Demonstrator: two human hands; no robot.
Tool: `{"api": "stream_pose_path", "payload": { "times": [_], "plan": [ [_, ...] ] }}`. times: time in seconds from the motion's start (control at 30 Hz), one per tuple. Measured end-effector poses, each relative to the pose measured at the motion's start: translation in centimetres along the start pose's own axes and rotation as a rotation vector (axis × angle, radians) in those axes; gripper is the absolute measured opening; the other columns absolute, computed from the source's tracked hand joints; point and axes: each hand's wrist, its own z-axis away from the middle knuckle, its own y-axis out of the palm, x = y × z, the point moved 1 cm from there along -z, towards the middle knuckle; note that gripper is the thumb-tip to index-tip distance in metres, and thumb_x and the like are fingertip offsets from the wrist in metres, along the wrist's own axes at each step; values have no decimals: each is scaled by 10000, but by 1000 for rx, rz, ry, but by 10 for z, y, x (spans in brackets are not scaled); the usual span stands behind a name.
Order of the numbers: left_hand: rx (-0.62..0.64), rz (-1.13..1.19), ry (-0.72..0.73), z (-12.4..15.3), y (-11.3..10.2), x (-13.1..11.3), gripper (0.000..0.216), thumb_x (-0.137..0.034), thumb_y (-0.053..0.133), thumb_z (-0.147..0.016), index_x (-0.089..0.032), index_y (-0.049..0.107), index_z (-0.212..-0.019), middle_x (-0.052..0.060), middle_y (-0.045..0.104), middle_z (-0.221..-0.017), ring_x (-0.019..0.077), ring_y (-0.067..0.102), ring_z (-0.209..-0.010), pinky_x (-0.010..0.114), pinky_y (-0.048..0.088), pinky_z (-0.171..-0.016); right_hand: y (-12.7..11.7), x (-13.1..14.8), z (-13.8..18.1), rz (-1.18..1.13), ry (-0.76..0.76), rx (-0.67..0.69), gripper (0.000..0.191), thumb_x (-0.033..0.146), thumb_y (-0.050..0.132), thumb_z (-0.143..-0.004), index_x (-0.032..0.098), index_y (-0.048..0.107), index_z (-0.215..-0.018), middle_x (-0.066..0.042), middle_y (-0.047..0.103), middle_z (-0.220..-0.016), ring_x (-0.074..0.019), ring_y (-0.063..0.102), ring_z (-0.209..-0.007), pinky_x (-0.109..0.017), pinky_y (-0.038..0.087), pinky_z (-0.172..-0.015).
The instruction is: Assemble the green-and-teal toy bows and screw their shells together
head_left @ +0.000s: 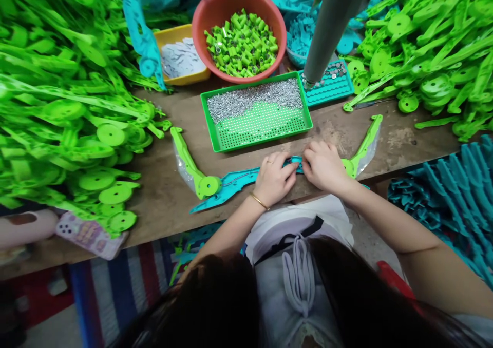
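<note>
Presently, on the worktop (162, 204), front to back:

1. Teal blade-shaped part (234, 181), lying flat along the near edge. My left hand (273, 178) and right hand (325, 166) meet over its middle, fingers of both curled down and closed on it, thumbs tucked under. It is held low against the wood, I judge, so it cannot slide while it is pinched.
2. Two green arm pieces, each ending in a disc: one (192, 168) at the teal part's left end, one (364, 148) just beside my right hand. They splay outward like wings, apparently joined to the teal part.
3. Green perforated tray (215, 132), half covered with small metal pins, straight ahead and within easy reach.
4. Red basin (204, 9) of short green tube pieces, behind the tray.
5. Yellow tub (169, 34) of pale flat pieces, left of the basin.
6. Teal jig plate (331, 89) holding round metal studs, under a grey post (335, 24).
7. Heaps of green disc-ended arms, left (57, 107) and right (423, 55); stacked teal parts (454, 199) at far right, banked at the sides so the middle stays workable.
</note>
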Motion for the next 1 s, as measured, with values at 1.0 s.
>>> {"api": "stream_pose_path", "payload": {
  "times": [1.0],
  "plan": [
    [64,-6,78,-20,-8,-25,303,-341,505,-953,-163,678,-1126,163,591,-1247,309,505,-1183,463,405,-1006,15,-37,60,-8,55,-229,182,281,540,-905,187,669,-820,-99,694,-1149,-277,568,-1119,-560,297,-1130]
  ]
}}
